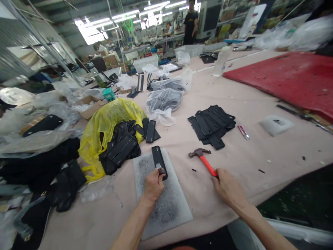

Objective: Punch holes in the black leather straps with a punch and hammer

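Observation:
My left hand (154,185) is closed around a short metal punch (159,167), held against a black strap piece (156,154). That piece lies on a white board (174,187) speckled with dark marks. To the right, my right hand (225,182) grips a claw hammer (206,163) by its red-orange handle, its head close to the table. Black pieces (122,149) spill from a yellow plastic bag (111,111) left of the board. Beyond the hammer lies a fanned stack of black pieces (212,123).
Small thread snips (243,132) lie right of the stack, near a clear plastic packet (275,125). A red board (288,76) covers the far right, with a bottle (221,61) beside it. Plastic-wrapped goods (165,99) sit farther back. A person (191,24) stands in the background.

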Motion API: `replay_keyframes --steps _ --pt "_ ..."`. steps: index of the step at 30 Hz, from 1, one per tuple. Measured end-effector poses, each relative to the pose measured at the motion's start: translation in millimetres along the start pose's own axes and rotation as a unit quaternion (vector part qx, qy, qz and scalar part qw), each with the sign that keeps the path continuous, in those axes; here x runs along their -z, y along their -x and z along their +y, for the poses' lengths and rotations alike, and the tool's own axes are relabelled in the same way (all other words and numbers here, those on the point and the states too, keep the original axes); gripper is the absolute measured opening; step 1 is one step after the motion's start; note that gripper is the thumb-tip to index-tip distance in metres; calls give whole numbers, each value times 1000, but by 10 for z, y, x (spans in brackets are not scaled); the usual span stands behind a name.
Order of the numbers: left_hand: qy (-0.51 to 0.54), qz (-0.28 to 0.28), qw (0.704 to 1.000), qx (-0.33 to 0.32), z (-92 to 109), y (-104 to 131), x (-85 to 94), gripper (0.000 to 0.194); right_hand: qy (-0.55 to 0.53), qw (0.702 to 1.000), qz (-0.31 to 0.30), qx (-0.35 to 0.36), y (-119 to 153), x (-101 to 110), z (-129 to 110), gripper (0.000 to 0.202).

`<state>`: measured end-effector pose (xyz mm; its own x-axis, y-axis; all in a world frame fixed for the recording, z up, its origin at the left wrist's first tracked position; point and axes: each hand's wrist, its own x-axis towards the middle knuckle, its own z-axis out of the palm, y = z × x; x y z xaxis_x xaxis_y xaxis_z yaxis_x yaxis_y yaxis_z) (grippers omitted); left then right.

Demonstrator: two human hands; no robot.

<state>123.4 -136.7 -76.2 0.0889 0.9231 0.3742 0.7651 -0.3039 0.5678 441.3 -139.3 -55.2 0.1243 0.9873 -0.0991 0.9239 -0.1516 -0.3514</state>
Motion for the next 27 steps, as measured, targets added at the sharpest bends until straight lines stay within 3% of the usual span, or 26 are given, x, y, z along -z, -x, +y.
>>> replay_keyframes --steps 2,3,6,7,9,10,12,14,16,18,20,22,23,27 --pt "3 0 1000 7 17 -3 9 16 -141 985 -76 -70 60 11 4 6" --pt "4 3 1000 9 25 -3 14 15 -223 962 -125 -102 83 21 -40 6" --pt "13 13 1000 15 38 3 24 13 -409 858 -253 -179 119 115 -290 7" --pt "18 17 1000 15 37 7 24 13 -437 834 -269 -203 122 188 -396 8" --pt "26 21 999 13 26 15 16 14 -468 815 -259 -224 134 424 -630 13" --pt "28 21 999 11 19 18 11 13 -473 824 -236 -202 147 587 -752 19" --pt "28 17 999 9 3 23 0 13 -454 874 -151 -80 192 961 -992 32" --pt "25 12 1000 9 -5 24 -6 13 -416 907 -21 58 252 1299 -1192 37" --pt "21 11 1000 11 -3 23 -4 14 -344 921 90 158 310 1495 -1320 35" --pt "18 14 1000 10 5 21 4 14 -232 934 111 250 347 1528 -1368 33" --pt "14 17 1000 10 13 20 12 14 -112 938 53 324 356 1480 -1364 33" --pt "9 18 1000 9 16 20 16 14 -44 936 12 350 355 1446 -1352 32" --pt "8 17 1000 9 15 20 16 13 -42 938 21 342 358 1444 -1351 31" --pt "8 16 1000 7 15 15 17 11 -116 943 119 290 387 1450 -1375 35"
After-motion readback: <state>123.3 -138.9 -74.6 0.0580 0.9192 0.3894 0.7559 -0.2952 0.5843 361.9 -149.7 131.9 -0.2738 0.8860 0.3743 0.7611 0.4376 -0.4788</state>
